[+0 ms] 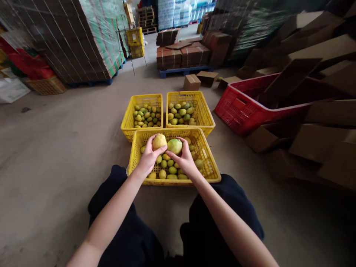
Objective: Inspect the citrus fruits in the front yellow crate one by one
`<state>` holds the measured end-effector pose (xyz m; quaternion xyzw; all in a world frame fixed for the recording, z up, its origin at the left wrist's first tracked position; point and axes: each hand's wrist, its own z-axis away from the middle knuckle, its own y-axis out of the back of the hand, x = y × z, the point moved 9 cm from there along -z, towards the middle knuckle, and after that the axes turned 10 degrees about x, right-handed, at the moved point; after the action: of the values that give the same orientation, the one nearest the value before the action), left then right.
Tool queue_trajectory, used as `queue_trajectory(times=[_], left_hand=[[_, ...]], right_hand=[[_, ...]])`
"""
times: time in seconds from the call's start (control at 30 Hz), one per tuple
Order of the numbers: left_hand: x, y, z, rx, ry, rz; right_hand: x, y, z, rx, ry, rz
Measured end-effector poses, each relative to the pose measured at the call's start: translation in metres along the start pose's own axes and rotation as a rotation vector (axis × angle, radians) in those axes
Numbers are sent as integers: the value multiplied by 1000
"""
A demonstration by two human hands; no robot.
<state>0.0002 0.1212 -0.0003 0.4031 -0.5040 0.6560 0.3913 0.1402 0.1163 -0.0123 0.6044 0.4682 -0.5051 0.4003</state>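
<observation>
Over the front yellow crate (pixel 214 173), my left hand (pixel 148 157) is closed around a yellow mango (pixel 159 142). My right hand (pixel 185 158) grips a greenish mango (pixel 174 147) beside it, and the two fruits are held close together, thumbs towards each other. Below them, more green and yellow mangoes (pixel 172 170) lie in the crate, partly hidden by my hands. Behind it stand two more yellow crates, the left one (pixel 126 115) and the right one (pixel 208 114), both holding mangoes of mixed green and yellow.
A large red crate (pixel 236 111) with cardboard stands to the right, among piled cardboard boxes (pixel 328 148). Ahead, flattened cartons lie stacked on a blue pallet (pixel 183 70), with a small box (pixel 191 82) before it. A wrapped pallet load (pixel 83 40) rises at left.
</observation>
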Motion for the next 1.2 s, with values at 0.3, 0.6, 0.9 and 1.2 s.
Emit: queue_trajectory(times=[0.3, 0.6, 0.9, 1.2], left_hand=[[6, -11, 7, -181, -400, -657], [48, -26, 25, -217, -587, -586], [43, -22, 22, -177, -370, -331], [28, -14, 6, -215, -264, -327]], right_hand=[[-41, 10, 12, 108, 544, 372], [-55, 16, 19, 164, 629, 325], [-54, 19, 13, 124, 544, 245], [-42, 18, -1, -69, 292, 35]])
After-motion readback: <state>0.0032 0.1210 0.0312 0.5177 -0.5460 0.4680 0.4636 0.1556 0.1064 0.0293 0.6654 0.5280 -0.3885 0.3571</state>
